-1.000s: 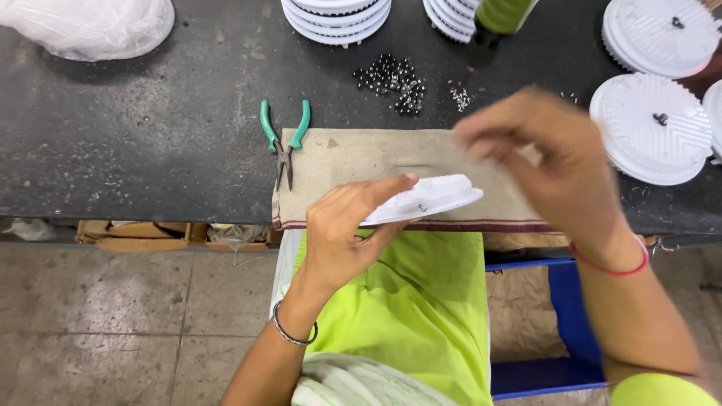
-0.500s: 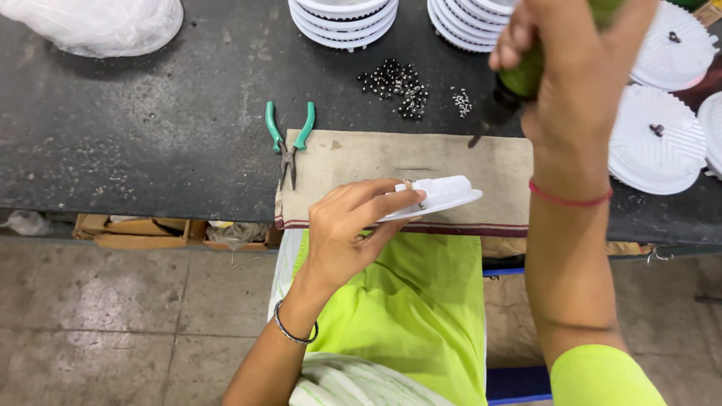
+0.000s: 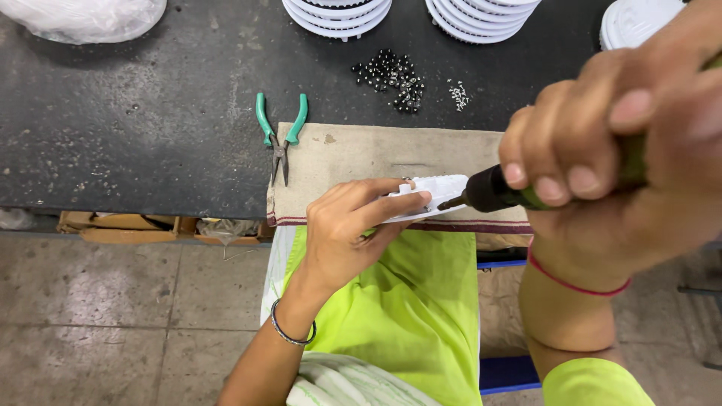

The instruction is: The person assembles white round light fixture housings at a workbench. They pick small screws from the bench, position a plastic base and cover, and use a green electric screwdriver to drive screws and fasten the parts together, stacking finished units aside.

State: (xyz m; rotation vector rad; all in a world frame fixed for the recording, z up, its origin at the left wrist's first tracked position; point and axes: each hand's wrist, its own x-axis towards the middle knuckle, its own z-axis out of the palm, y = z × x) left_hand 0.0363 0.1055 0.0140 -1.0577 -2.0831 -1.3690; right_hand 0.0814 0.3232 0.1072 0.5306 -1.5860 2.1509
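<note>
Left hand point(image 3: 353, 225) pinching, right hand point(image 3: 609, 158) fisted.

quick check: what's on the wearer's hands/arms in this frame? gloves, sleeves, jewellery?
No gloves: both hands are bare. The left hand has a thin dark metal bangle at the wrist and no sleeve in view along the forearm. The right hand has a thin red thread band round the wrist; lower down, a bright yellow-green sleeve starts near the elbow. No rings or watch visible.
</note>
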